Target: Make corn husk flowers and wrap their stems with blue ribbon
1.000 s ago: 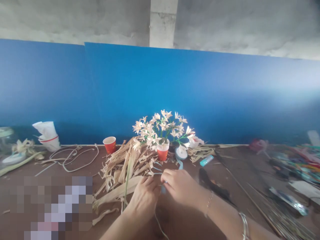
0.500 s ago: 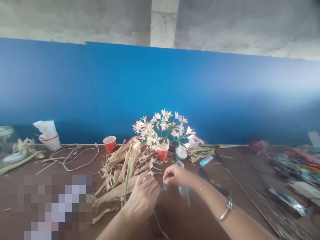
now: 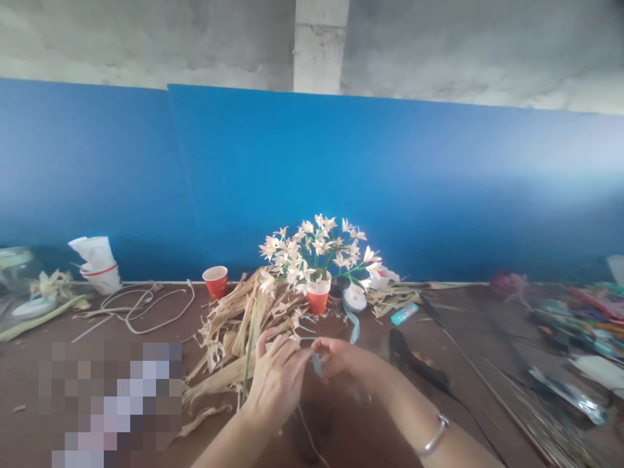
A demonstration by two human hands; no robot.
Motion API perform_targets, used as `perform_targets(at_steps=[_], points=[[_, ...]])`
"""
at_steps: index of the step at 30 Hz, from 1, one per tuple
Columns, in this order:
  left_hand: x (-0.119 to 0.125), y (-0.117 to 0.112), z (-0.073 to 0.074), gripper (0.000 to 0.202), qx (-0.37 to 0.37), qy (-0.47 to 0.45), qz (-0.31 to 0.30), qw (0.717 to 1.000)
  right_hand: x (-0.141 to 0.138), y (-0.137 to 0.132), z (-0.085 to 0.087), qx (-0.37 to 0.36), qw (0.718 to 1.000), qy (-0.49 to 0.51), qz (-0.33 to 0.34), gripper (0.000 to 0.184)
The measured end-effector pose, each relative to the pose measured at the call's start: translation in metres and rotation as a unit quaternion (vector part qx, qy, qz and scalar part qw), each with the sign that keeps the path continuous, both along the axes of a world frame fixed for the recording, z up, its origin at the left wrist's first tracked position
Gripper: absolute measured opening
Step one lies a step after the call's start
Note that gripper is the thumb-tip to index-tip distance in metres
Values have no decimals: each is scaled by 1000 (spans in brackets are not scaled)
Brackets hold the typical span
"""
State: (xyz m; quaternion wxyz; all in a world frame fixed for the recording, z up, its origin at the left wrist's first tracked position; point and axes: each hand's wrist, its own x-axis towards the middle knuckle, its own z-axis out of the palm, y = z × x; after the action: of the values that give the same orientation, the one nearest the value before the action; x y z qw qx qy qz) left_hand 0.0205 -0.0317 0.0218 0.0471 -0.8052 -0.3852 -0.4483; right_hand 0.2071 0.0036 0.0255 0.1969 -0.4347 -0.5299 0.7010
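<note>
My left hand is closed, its thumb and fingertips pinched together near my right fingertips. What it pinches is too small to make out. My right hand, slightly blurred and with a silver bangle on the wrist, pinches a short light-blue strip of tape that hangs below its fingertips. Just beyond the hands stands a red paper cup full of cream husk flowers on green stems. Right of that cup lies a roll of tape, its pale blue end trailing toward me.
Dried husks are heaped left of my hands. Farther left stand another red paper cup and a looped white cable. On the right lie a turquoise box cutter-like item, a dark tool and thin sticks.
My hands have come together, fingertips now meeting. The left has tilted more upright, and the right has shifted slightly, uncovering more of the trailing tape by the roll.
</note>
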Motion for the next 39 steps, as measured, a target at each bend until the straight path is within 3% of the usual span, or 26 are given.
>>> perform_targets(at_steps=[7, 13, 15, 18, 20, 23, 26, 34, 39], points=[[1, 6, -7, 18, -165, -101, 4, 981, -5, -2, -14, 23, 997, 8, -72, 34], [0, 12, -10, 17, -323, -237, -21, 916, -6, -11, -8, 71, 988, -1, -134, 24], [-1, 13, -9, 17, -352, -270, -21, 896, -7, -14, -8, 154, 976, -24, -154, 25], [0, 13, -7, 18, -390, -293, -31, 872, -13, -20, -10, 372, 902, -95, -196, 30], [1, 12, -6, 18, -412, -295, -40, 861, -19, -25, -10, 441, 868, -109, -198, 27], [2, 10, -5, 18, -422, -292, -45, 857, -27, -29, -8, 418, 888, -78, -176, 22], [4, 11, -8, 19, -427, -295, -45, 854, -32, -31, -8, 378, 901, -79, -199, 27], [8, 10, -18, 21, -442, -300, -54, 844, -36, -30, -12, 409, 870, -149, -232, 17], [9, 6, -21, 22, -428, -262, -43, 864, -32, -29, -9, 382, 884, -139, -230, 18]])
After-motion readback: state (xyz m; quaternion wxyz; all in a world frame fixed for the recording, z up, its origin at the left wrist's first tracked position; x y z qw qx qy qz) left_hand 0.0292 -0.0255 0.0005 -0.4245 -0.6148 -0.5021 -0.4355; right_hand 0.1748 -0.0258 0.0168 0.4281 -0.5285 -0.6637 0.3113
